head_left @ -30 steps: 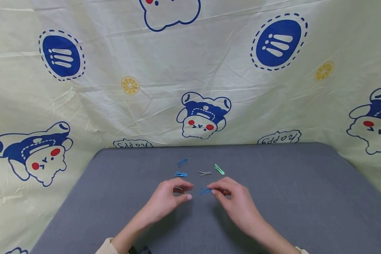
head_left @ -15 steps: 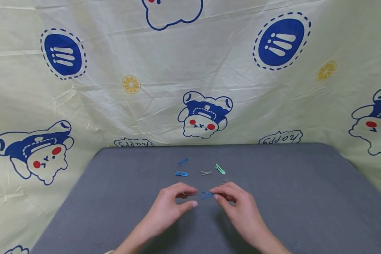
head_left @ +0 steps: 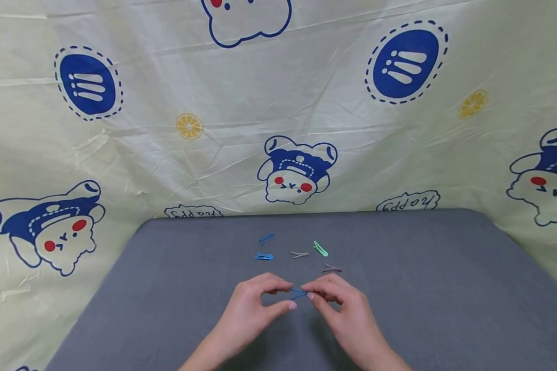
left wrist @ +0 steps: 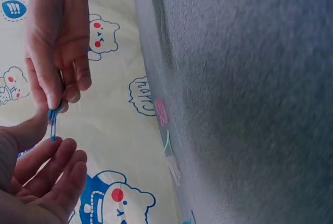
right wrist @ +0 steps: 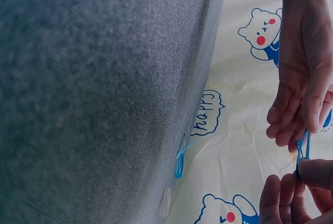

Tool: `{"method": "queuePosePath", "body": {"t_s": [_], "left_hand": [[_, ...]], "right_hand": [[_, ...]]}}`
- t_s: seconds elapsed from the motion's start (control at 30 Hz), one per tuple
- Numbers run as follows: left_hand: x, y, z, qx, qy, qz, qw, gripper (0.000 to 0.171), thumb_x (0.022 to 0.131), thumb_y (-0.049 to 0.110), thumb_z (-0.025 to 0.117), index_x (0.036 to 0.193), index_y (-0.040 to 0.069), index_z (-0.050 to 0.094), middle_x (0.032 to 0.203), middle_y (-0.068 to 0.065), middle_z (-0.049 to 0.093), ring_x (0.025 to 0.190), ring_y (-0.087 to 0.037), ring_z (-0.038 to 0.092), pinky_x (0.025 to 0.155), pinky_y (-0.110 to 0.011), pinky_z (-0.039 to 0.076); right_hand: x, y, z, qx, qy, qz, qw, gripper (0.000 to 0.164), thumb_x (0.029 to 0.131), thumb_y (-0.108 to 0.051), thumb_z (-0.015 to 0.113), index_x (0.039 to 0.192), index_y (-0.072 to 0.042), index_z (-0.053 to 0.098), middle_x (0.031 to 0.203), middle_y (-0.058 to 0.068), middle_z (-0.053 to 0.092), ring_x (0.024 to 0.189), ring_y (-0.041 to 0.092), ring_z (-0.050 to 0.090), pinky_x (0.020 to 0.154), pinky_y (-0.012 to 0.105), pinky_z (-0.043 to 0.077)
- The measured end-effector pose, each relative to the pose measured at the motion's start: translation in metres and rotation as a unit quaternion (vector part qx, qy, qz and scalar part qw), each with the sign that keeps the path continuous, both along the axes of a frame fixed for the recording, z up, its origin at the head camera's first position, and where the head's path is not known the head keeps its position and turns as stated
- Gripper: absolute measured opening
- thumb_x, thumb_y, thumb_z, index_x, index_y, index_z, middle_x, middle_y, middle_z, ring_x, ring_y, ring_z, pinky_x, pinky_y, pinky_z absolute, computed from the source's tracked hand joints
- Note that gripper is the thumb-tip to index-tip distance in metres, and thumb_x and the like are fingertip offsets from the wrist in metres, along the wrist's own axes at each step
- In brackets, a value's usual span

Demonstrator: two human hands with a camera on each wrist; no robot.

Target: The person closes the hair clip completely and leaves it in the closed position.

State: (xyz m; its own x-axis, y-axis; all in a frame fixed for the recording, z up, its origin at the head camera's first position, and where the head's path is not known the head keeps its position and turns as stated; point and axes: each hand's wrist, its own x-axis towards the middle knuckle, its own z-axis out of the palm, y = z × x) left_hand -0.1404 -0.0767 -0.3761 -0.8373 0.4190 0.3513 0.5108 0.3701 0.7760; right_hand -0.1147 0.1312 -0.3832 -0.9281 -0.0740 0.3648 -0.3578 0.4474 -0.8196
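My right hand pinches a spread blue hair clip between thumb and forefinger, its two prongs pointing left. My left hand faces it with thumb and forefinger spread apart, fingertips right at the prong ends. In the left wrist view the blue clip spans the small space between the two hands. The right wrist view shows the clip's thin blue arms between the left thumb and the right thumb. Both hands are over the grey table.
Farther back on the grey table lie two blue clips, one behind and one nearer, a grey clip, a green clip and a mauve clip. A printed curtain hangs behind the table.
Both hands have come nearer to me with the blue clip. The left fingertips have closed the gap to its prongs, and the mauve clip has come out from behind the right hand.
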Motion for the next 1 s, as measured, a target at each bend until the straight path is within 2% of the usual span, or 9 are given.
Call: {"method": "queuePosePath", "body": {"t_s": [0.1,0.27,0.43,0.57,0.67,0.8,1.0], "left_hand": [[0.001,0.001,-0.002,0.006,0.021,0.007,0.9997,0.025,0.085,0.026,0.078,0.107,0.014,0.075,0.102,0.01,0.069,0.097,-0.006,0.063,0.084,-0.033,0.052],[0.003,0.004,-0.003,0.047,0.044,0.023,0.9977,0.017,0.082,0.012,0.08,0.099,0.015,0.076,0.095,0.011,0.07,0.088,-0.01,0.065,0.08,-0.03,0.053],[0.005,0.009,-0.003,0.075,0.049,0.037,0.9953,0.016,0.083,0.008,0.079,0.095,0.018,0.077,0.091,0.015,0.069,0.085,-0.007,0.065,0.078,-0.028,0.053],[0.006,0.011,-0.003,0.087,0.049,0.042,0.9941,0.017,0.083,0.006,0.079,0.093,0.019,0.077,0.089,0.012,0.07,0.084,-0.007,0.065,0.077,-0.03,0.053],[0.007,0.012,-0.002,0.1,0.038,0.04,0.9934,0.017,0.084,0.006,0.077,0.092,0.021,0.077,0.088,0.007,0.071,0.083,-0.008,0.065,0.076,-0.03,0.053],[0.008,0.011,-0.003,0.122,0.015,0.035,0.9918,0.015,0.085,0.008,0.076,0.092,0.021,0.076,0.088,0.005,0.071,0.082,-0.011,0.064,0.075,-0.029,0.052],[0.004,0.008,-0.006,0.132,-0.03,0.018,0.9906,0.01,0.087,0.011,0.075,0.09,0.02,0.076,0.086,0.008,0.07,0.082,-0.013,0.064,0.079,-0.029,0.051]], "right_hand": [[0.001,-0.001,-0.001,-0.01,0.006,0.007,1.0,0.026,0.089,-0.006,0.072,0.099,-0.03,0.074,0.094,-0.015,0.065,0.085,0.008,0.061,0.075,0.03,0.053],[0.001,-0.002,-0.002,-0.025,0.003,0.016,1.0,0.023,0.089,-0.011,0.072,0.1,-0.031,0.075,0.095,-0.016,0.065,0.087,0.009,0.062,0.076,0.03,0.053],[0.0,0.0,-0.005,-0.058,0.021,0.02,0.998,0.021,0.088,-0.014,0.073,0.1,-0.031,0.075,0.095,-0.014,0.067,0.089,0.011,0.063,0.078,0.03,0.054],[0.0,0.002,-0.006,-0.078,0.04,0.029,0.996,0.018,0.089,-0.014,0.072,0.101,-0.027,0.075,0.096,-0.011,0.068,0.09,0.013,0.063,0.078,0.029,0.054],[-0.001,0.002,-0.007,-0.094,0.037,0.042,0.994,0.016,0.089,-0.014,0.072,0.101,-0.025,0.075,0.097,-0.008,0.069,0.091,0.015,0.063,0.078,0.029,0.054],[-0.003,0.004,-0.008,-0.117,0.012,0.068,0.991,0.013,0.09,-0.015,0.071,0.101,-0.021,0.075,0.099,-0.003,0.069,0.09,0.018,0.062,0.075,0.03,0.054],[-0.007,0.008,-0.011,-0.148,-0.006,0.134,0.98,0.014,0.092,-0.008,0.069,0.104,-0.011,0.075,0.1,0.006,0.069,0.088,0.022,0.064,0.076,0.031,0.055]]}}
